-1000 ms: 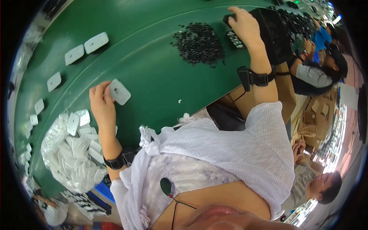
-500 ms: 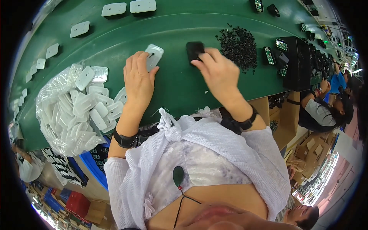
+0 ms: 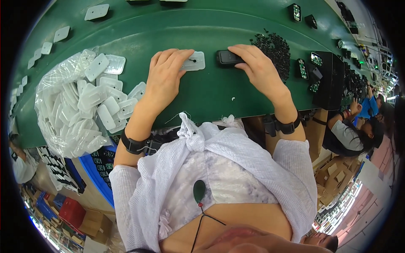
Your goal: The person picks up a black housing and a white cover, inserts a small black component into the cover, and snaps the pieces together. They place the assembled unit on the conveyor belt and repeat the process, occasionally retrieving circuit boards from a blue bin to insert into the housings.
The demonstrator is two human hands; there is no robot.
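White plastic under the left hand point(image 3: 162, 78) — a flat, rounded plate point(image 3: 194, 61) with a small dark mark at its middle lies on the green bench point(image 3: 202, 97), and the fingertips press its left half, fingers spread and nearly flat rather than curled round it. Just to the plate's right, the right hand point(image 3: 259, 69) holds a small black block-shaped part point(image 3: 228, 57) by its right end, thumb below and fingers over the top; the part rests on the bench and sits close beside the plate, though whether the two touch is hard to tell. Both wrists wear dark bands.

Behind the right hand lies a heap of tiny black pieces point(image 3: 273, 45), loose on the green surface. Farther right stand several small black units with greenish faces point(image 3: 301, 69), next to a dark box point(image 3: 329, 80).

Left of the left hand, a clear plastic bag point(image 3: 80, 105) lies open, full of more white plates of the same shape — some spill onto the bench. Single white plates point(image 3: 96, 12) are spaced along the far edge. At the far right, another person in a grey sleeve point(image 3: 344, 133) sits at the same bench.
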